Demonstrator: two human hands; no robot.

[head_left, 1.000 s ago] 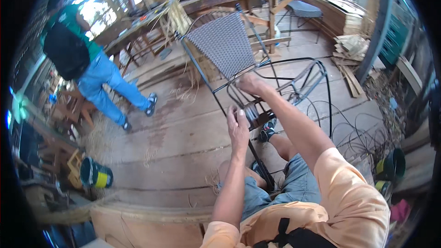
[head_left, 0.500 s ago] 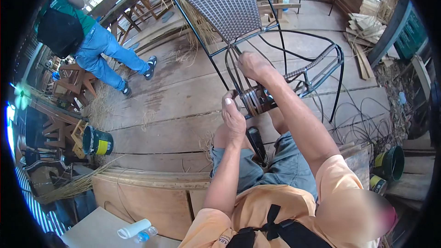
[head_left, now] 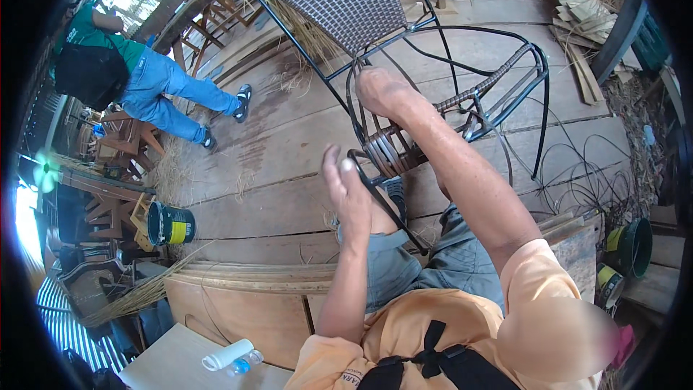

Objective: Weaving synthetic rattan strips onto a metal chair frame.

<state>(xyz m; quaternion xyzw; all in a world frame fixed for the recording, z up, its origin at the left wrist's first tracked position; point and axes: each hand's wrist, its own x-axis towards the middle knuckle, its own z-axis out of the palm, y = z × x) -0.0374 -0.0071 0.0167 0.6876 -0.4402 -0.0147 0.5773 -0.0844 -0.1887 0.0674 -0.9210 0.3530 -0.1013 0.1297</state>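
Note:
A chair with a black metal frame (head_left: 503, 121) stands tilted before me. Its backrest (head_left: 338, 1) is woven in grey-brown strips, and the seat is mostly open frame. At the near left corner, brown strips are wound side by side in a band (head_left: 385, 153). My right hand (head_left: 382, 92) is closed on a brown weaving strip just below the backrest; its fingertips are partly hidden. Beside the wound band, my left hand (head_left: 348, 189) is raised with fingers apart, holding nothing. Long loose strips (head_left: 577, 173) lie coiled on the floor to the right.
At the far left stands a person (head_left: 133, 72) in a green shirt and jeans. A black bucket (head_left: 170, 223) is at left, another (head_left: 629, 247) at right. Wood scraps (head_left: 583, 29) are piled far right. A white cup (head_left: 228, 354) and a plastic bottle (head_left: 245, 363) lie behind me.
My left hand has come off the wound band and moved down and left, fingers spreading. My right hand has shifted slightly up and left. The chair appears turned and tilted a little.

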